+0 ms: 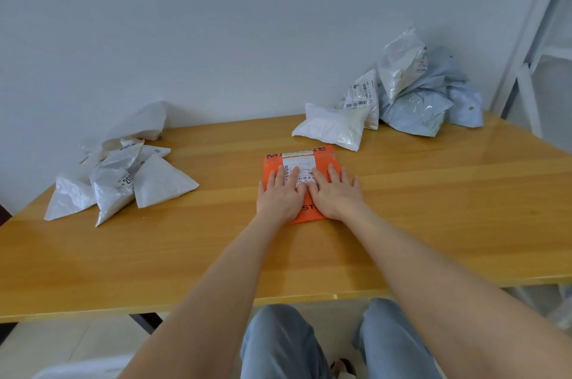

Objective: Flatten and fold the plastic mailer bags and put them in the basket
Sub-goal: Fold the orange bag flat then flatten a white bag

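Observation:
An orange mailer bag with a white shipping label lies flat in the middle of the wooden table. My left hand and my right hand lie side by side on it, palms down, fingers straight, pressing it against the table. On the left lies a heap of white bags folded into triangles. At the back right is a pile of unfolded white and pale blue mailer bags, with one white bag lying closest to the orange one. No basket is in view.
A white wall runs behind the table. A white metal frame stands at the far right. My knees in blue jeans show under the table's front edge.

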Motion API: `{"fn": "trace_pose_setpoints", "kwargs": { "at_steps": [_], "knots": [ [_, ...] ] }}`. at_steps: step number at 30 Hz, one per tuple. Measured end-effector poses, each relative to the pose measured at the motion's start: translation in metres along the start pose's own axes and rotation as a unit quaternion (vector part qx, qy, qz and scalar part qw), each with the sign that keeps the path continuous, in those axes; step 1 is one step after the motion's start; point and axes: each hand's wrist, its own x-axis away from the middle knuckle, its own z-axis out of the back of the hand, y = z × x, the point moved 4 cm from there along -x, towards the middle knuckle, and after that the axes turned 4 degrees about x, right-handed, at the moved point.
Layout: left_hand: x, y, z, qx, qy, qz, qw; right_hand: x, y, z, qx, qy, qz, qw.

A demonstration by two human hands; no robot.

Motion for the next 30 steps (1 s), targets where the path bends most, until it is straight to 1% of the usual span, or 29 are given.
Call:
{"fn": "trace_pose_setpoints", "kwargs": {
  "at_steps": [7,10,12,13,15,16,17,18,20,23,26,28,30],
  "knots": [
    [0.002,-0.001,0.000,0.002,0.008,-0.004,1.000,-0.001,0.001,0.000,-0.018,-0.020,0.006,1.000],
    [0.002,-0.001,0.002,0.006,0.018,-0.010,1.000,-0.001,0.002,0.003,-0.024,-0.009,0.006,1.000],
    [0.000,-0.003,0.008,0.022,0.042,-0.021,0.999,-0.002,0.005,0.011,-0.062,0.020,0.004,0.998],
    [-0.001,-0.004,0.014,0.038,0.065,-0.020,0.997,-0.004,0.008,0.017,-0.107,0.048,-0.010,0.993],
    [-0.004,-0.009,0.026,0.066,0.120,0.007,0.991,-0.008,0.019,0.030,-0.204,0.108,-0.069,0.970],
    [-0.005,-0.013,0.032,0.071,0.137,0.032,0.987,-0.010,0.024,0.034,-0.226,0.125,-0.103,0.961],
    [-0.007,-0.018,0.035,0.074,0.139,0.061,0.986,-0.012,0.028,0.035,-0.229,0.125,-0.131,0.956],
    [-0.009,-0.022,0.037,0.077,0.130,0.088,0.985,-0.015,0.029,0.037,-0.230,0.115,-0.149,0.955],
    [-0.014,-0.029,0.037,0.081,0.098,0.119,0.985,-0.021,0.027,0.036,-0.259,0.085,-0.155,0.949],
    [-0.020,-0.035,0.039,0.113,0.073,0.127,0.983,-0.028,0.018,0.035,-0.312,0.050,-0.149,0.937],
    [-0.023,-0.040,0.043,0.137,0.067,0.131,0.980,-0.030,0.007,0.035,-0.349,0.014,-0.135,0.927],
    [-0.024,-0.045,0.048,0.114,0.078,0.129,0.982,-0.030,0.001,0.033,-0.393,0.000,-0.139,0.909],
    [-0.025,-0.052,0.055,0.080,0.092,0.134,0.983,-0.032,-0.008,0.027,-0.456,-0.021,-0.133,0.880]
  ]
}}
